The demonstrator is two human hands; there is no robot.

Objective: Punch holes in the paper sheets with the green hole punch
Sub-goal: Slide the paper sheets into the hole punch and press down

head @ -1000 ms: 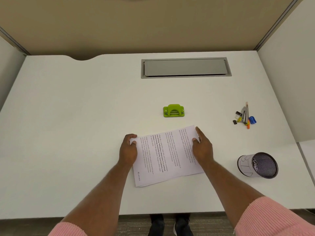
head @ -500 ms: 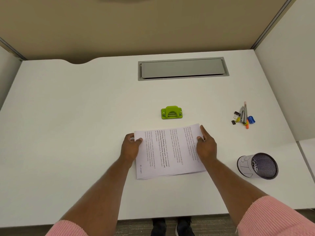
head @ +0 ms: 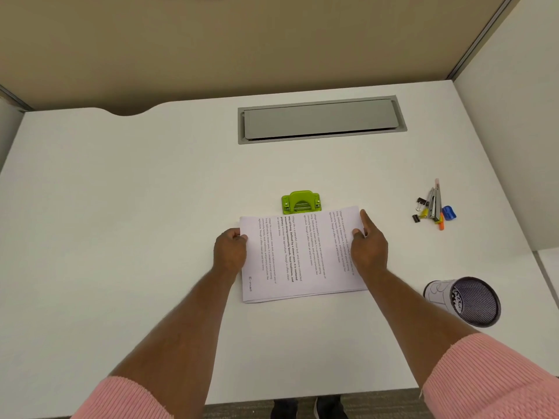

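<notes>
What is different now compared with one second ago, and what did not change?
The paper sheets were turned straighter and slid away from the person; their far edge now reaches the green hole punch, where a gap lay before. The left hand and right hand kept holding the sheets' two sides. The punch, the stationery pile and the mesh cup stayed put.

The hole punch (head: 300, 202) is bright green with silvery metal inside; the paper sheets (head: 302, 258) are white with lines of black print, some bold; the desk (head: 121, 207) is plain white, its cable hatch (head: 322, 119) grey; the sleeves (head: 490, 382) are pink and ribbed; the pen cup (head: 473, 302) is black mesh with a white side; the wall (head: 242, 40) behind is beige.
</notes>
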